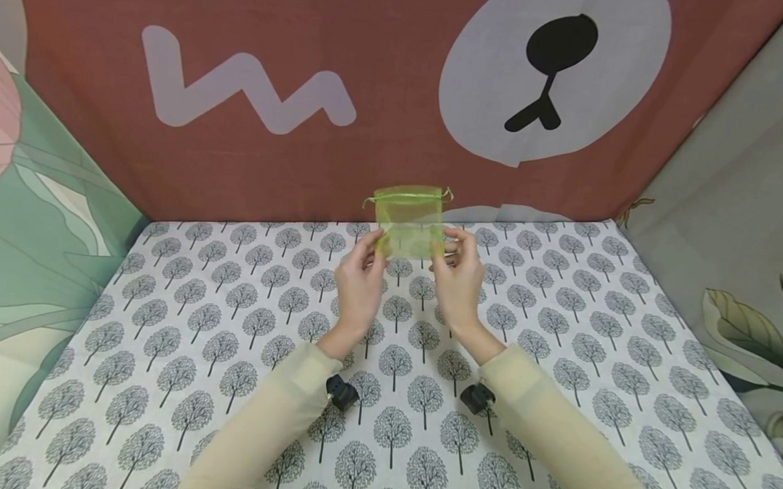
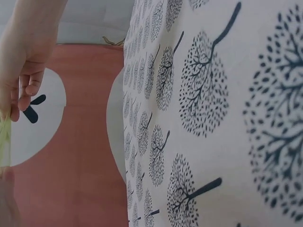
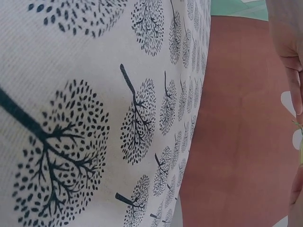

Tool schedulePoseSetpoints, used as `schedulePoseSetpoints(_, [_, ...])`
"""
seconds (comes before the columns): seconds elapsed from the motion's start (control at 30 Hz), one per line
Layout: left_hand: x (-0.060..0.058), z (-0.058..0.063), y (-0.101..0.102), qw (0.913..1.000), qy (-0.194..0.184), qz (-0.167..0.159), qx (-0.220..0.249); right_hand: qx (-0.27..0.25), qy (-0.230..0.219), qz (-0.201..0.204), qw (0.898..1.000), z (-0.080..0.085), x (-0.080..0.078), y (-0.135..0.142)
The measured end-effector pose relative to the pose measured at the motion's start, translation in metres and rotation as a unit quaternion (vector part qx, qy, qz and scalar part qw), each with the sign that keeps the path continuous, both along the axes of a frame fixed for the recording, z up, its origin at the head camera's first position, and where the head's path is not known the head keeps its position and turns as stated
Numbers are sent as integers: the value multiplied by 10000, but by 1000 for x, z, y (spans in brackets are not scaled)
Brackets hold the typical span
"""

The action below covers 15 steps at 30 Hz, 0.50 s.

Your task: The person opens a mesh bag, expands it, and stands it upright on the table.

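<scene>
Nearest up, two pale sleeves (image 1: pixel 266 421) are seen reaching in from the bottom, and a small black camera (image 1: pixel 341 393) is worn at each wrist, presumably set there so the hands' work gets filmed up close. The surface (image 1: pixel 390 485) underneath is covered with a white tree-print cloth.

Further out, a little green see-through bag (image 1: pixel 409 216) is held up between both hands, clear of the cloth, toward the far edge in the head view. Its left lower side is pinched by the left hand (image 1: pixel 360 272), thumb against curled fingers; the opposite side is pinched the same way by the right hand (image 1: pixel 460 277). So neither hand is spread wide, and nothing else can be seen in either grip. The exact spot of each fingertip can't really be made out, as the wrist views only catch the bag at their edges.

The drawstring (image 1: pixel 407 195) is kept at the top, with a loop poking out at each end. Looks like the bag is gripped low on both sides so it's kept flat and the top is left free.

Behind it all, a red backdrop (image 1: pixel 270 173) with a cartoon muzzle is hung, flanked by patterned hangings (image 1: pixel 59 186).
</scene>
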<state>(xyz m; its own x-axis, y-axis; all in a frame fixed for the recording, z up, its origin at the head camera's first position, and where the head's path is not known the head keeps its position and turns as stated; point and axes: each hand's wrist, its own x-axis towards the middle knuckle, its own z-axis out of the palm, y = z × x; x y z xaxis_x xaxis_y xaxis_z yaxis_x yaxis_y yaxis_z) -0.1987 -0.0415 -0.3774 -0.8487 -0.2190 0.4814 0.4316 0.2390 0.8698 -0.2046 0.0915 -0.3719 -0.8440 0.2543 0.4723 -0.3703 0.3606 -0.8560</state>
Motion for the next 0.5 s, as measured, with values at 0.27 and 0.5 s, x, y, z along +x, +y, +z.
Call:
schedulePoseSetpoints(0.27, [1, 1, 1, 9997, -140, 11, 220, 175, -93, 241, 9995, -1, 2, 2])
schedulePoseSetpoints(0.5, [0, -2, 1, 9998, -184, -24, 43, 2, -146, 228, 9996, -3, 1, 2])
